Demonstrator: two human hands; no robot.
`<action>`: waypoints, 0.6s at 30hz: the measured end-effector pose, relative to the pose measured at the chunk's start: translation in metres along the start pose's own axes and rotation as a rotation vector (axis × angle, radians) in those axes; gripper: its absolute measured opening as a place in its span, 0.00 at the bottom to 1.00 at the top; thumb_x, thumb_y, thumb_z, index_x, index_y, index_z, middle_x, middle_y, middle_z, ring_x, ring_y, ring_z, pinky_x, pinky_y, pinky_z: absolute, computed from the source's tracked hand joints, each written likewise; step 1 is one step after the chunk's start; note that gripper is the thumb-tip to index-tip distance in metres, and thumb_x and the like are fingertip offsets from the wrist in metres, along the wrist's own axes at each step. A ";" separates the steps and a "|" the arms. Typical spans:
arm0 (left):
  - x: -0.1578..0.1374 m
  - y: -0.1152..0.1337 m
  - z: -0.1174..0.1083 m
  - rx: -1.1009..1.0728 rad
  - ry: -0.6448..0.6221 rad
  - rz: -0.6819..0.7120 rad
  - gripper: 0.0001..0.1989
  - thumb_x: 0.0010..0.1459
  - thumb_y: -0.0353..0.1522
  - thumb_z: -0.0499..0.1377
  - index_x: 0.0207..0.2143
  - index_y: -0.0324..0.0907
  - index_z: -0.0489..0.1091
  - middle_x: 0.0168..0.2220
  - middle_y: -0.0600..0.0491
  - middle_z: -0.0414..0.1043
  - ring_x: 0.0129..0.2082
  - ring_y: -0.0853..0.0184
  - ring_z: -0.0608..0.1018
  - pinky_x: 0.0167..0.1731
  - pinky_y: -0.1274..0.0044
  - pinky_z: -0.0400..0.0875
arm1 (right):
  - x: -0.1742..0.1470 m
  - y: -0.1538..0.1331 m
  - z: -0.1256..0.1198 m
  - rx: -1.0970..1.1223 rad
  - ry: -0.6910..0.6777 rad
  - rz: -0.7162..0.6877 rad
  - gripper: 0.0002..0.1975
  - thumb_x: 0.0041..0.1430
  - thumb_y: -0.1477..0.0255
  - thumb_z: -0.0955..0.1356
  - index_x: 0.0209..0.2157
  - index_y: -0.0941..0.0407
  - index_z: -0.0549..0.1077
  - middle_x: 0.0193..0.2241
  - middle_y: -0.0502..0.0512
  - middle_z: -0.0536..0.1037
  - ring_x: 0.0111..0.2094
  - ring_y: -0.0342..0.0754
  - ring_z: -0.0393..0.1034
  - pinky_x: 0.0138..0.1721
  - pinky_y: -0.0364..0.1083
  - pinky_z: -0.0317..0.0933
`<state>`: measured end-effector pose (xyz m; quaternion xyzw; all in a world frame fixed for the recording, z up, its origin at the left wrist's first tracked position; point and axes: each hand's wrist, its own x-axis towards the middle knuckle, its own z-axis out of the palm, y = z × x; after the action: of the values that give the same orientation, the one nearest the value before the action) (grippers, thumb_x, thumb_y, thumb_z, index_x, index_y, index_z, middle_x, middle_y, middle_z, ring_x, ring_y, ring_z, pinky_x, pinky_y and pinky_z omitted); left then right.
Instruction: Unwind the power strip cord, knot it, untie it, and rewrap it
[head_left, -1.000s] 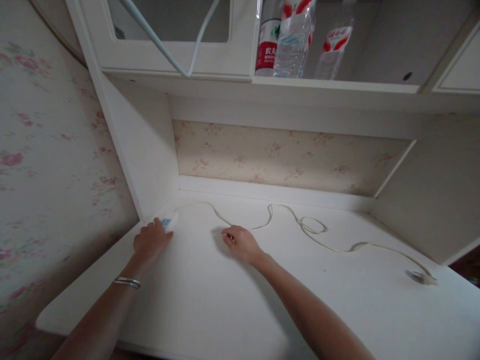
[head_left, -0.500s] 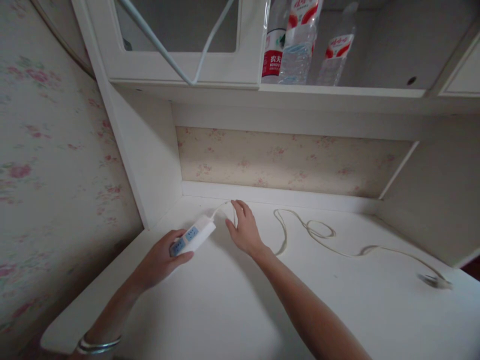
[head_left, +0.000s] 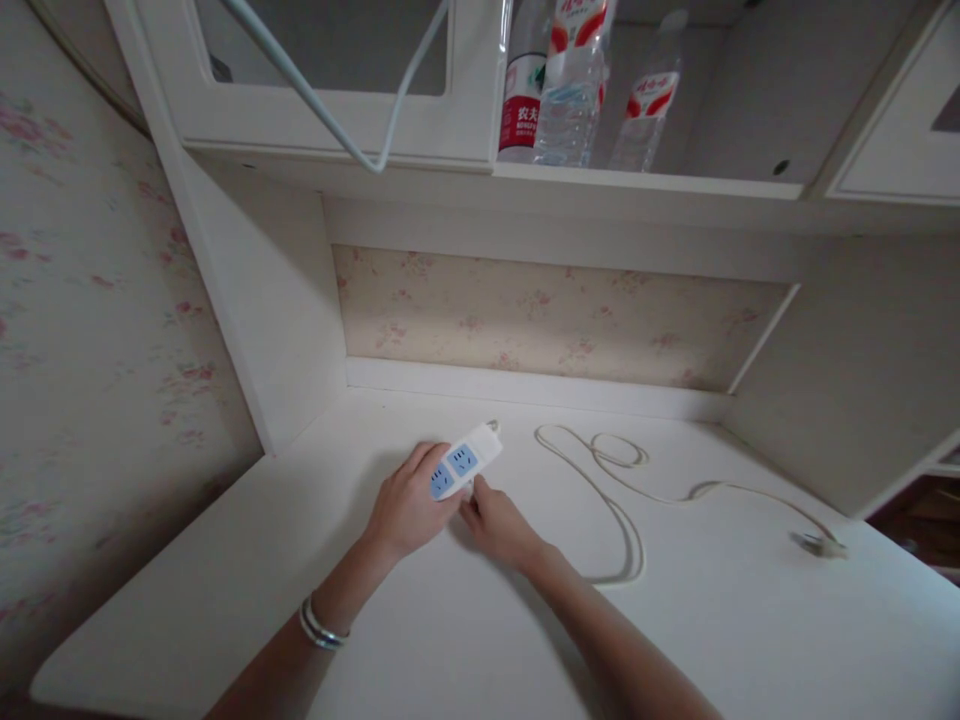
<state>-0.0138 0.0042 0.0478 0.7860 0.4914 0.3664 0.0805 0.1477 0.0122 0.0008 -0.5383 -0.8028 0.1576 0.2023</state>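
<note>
A white power strip [head_left: 484, 447] with blue socket faces is tilted in the middle of the desk. My left hand [head_left: 409, 500] wraps round its near left end, so the rest of the sockets are covered. Against the strip's lower right side, my right hand [head_left: 499, 520] is closed on the white power cord [head_left: 634, 545]; the gripped stretch is mostly hidden by the fingers. The cord leaves the strip's far end, and a longer run comes out from under my right forearm. Its plug [head_left: 823, 545] lies at the right of the desk.
The white desk [head_left: 420, 640] backs onto a panel of flowered wallpaper [head_left: 555, 315]. Overhead, a shelf [head_left: 645, 182] holds plastic bottles [head_left: 566, 110]. A pale hanging cable [head_left: 322, 110] crosses the cabinet door. Side panels close in the left and right.
My left hand has carried the power strip to the right. My right hand has come down to the strip's side and closed. The cord's loop has shifted right and nearer.
</note>
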 end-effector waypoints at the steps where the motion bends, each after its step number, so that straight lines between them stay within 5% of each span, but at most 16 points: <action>1: 0.002 0.000 0.002 0.100 -0.026 0.013 0.24 0.51 0.31 0.57 0.51 0.48 0.60 0.50 0.50 0.64 0.46 0.62 0.69 0.45 0.73 0.65 | -0.006 0.001 -0.004 -0.089 -0.011 0.004 0.12 0.62 0.67 0.57 0.44 0.58 0.63 0.33 0.61 0.77 0.34 0.52 0.72 0.31 0.44 0.58; 5: 0.003 -0.002 0.005 0.380 -0.133 0.112 0.27 0.50 0.26 0.56 0.53 0.47 0.58 0.51 0.49 0.64 0.47 0.60 0.68 0.46 0.70 0.61 | -0.024 0.001 -0.031 -0.431 -0.033 -0.082 0.13 0.64 0.65 0.57 0.38 0.58 0.68 0.32 0.62 0.77 0.31 0.52 0.72 0.30 0.45 0.56; 11: -0.009 0.006 0.002 0.408 -0.310 0.265 0.24 0.47 0.24 0.55 0.49 0.46 0.62 0.45 0.50 0.68 0.45 0.59 0.69 0.46 0.68 0.58 | -0.029 -0.012 -0.086 -0.539 -0.088 -0.504 0.18 0.62 0.58 0.60 0.32 0.56 0.72 0.30 0.58 0.76 0.33 0.49 0.69 0.35 0.45 0.54; 18: -0.034 0.032 -0.015 0.221 -0.357 0.319 0.26 0.46 0.32 0.58 0.51 0.46 0.60 0.45 0.49 0.68 0.44 0.58 0.70 0.47 0.67 0.59 | -0.006 0.000 -0.120 -0.343 0.121 -0.360 0.25 0.58 0.50 0.58 0.27 0.55 0.73 0.26 0.55 0.74 0.31 0.46 0.67 0.36 0.44 0.52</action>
<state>-0.0094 -0.0437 0.0571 0.9098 0.3761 0.1741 0.0210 0.2098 0.0106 0.1041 -0.4217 -0.8871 -0.0519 0.1804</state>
